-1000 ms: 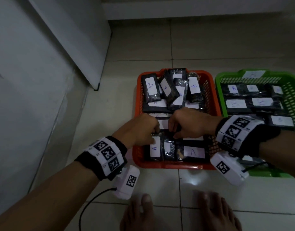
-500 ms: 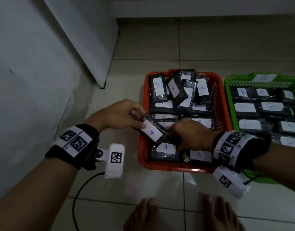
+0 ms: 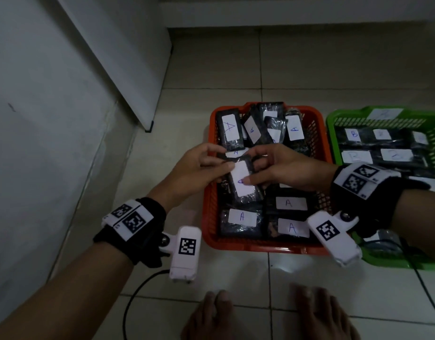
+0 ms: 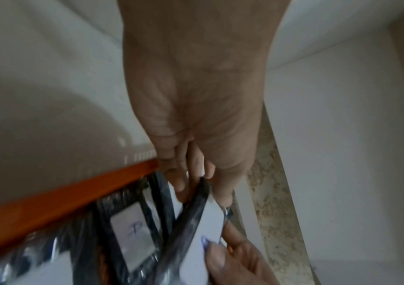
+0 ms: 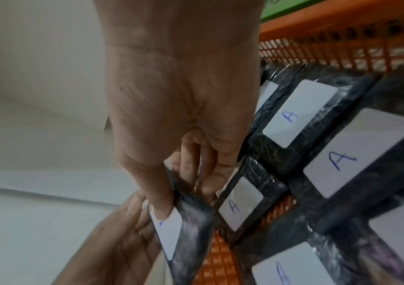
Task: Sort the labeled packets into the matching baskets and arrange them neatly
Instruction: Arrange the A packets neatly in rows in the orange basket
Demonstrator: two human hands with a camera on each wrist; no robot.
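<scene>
A black packet [image 3: 243, 184] with a white label is held above the left side of the orange basket [image 3: 208, 217]. My left hand [image 3: 201, 168] pinches its left edge between thumb and fingers; the packet [image 4: 196, 227] shows edge-on in the left wrist view. My right hand [image 3: 280, 168] grips the right edge, thumb pressed on the label, as with the packet [image 5: 178, 229] in the right wrist view. Several black packets labelled A [image 3: 289, 203] lie in the orange basket. The green basket [image 3: 331, 123] to the right holds packets labelled B [image 3: 354, 134].
A white wall and a door panel [image 3: 128, 77] rise on the left, close to the orange basket. Light floor tiles [image 3: 236, 273] surround the baskets. My bare feet [image 3: 268, 317] stand at the bottom edge. A black cable [image 3: 135, 293] trails from the left wrist camera.
Both hands rose out of the near part of the orange basket with one packet. The left hand held it alone at the left rim; now both hands hold it, turned upright.
</scene>
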